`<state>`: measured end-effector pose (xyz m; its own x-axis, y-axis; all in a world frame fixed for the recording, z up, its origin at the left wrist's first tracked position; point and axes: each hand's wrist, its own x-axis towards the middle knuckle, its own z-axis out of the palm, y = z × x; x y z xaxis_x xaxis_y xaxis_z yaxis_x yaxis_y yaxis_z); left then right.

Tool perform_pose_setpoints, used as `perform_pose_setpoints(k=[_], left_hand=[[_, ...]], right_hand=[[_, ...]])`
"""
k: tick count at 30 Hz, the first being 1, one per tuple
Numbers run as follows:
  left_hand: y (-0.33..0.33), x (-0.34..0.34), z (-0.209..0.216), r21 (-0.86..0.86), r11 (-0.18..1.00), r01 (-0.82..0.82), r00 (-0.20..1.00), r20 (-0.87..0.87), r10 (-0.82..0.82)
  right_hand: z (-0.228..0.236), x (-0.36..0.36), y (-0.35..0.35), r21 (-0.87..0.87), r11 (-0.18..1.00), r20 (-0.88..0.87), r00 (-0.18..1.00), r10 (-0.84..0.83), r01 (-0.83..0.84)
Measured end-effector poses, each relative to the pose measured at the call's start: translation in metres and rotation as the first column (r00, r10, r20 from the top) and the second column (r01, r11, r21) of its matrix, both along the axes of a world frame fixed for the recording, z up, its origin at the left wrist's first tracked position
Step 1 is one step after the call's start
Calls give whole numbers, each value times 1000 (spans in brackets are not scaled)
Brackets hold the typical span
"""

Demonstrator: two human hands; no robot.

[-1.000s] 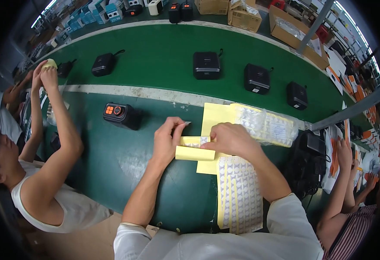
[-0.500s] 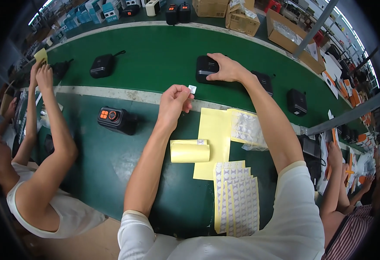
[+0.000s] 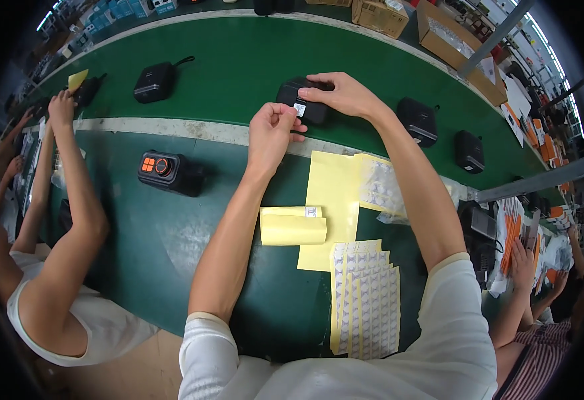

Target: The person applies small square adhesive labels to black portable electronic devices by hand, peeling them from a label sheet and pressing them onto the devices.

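Note:
My right hand [image 3: 345,95] grips a black zip case [image 3: 289,90] from its far right side, thumb on top. The case is tilted on the green belt near its front rail. At its near face, my left hand [image 3: 272,135] pinches a small white square sticker [image 3: 299,109] between thumb and forefinger. The sticker lies against the case; whether it is stuck down I cannot tell. Nearer to me sit a rolled yellow backing sheet [image 3: 292,230] with a label at its edge, a flat yellow sheet [image 3: 335,175] and a fanned stack of label sheets [image 3: 375,300].
More black cases stand on the belt, one left [image 3: 154,83] and two right [image 3: 417,121]. A black device with orange buttons [image 3: 172,173] is on the table to the left. Bagged label sheets [image 3: 379,185] lie under my right forearm. Co-workers' arms flank both sides.
My right hand has drawn the case left and tilted it toward me. The sticker in my left hand has come up against the case. The view has shifted slightly.

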<state>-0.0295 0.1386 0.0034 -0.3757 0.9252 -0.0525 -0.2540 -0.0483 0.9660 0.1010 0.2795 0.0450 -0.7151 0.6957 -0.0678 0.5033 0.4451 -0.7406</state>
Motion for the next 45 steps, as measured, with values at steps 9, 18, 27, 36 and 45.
perform_pose_setpoints(k=[9, 18, 27, 36, 45], left_hand=[[4, 2, -8, 21, 996, -85, 994, -63, 87], [-2, 14, 6, -117, 953, -281, 896, -387, 216], [-70, 7, 36, -92, 977, 192, 575, -796, -188], [-138, 38, 25, -163, 961, 225, 193, -959, -208], [-129, -1, 5, -72, 990, 125, 511, -850, -126]], right_hand=[[-2, -3, -6, 59, 997, 44, 998, -46, 43], [9, 1, -16, 156, 987, 114, 992, -57, 39], [-36, 9, -11, 647, 760, 72, 989, -129, 52], [16, -5, -90, 477, 879, -202, 974, 99, 10], [1, 26, -145, -317, 920, -41, 973, 228, -229]])
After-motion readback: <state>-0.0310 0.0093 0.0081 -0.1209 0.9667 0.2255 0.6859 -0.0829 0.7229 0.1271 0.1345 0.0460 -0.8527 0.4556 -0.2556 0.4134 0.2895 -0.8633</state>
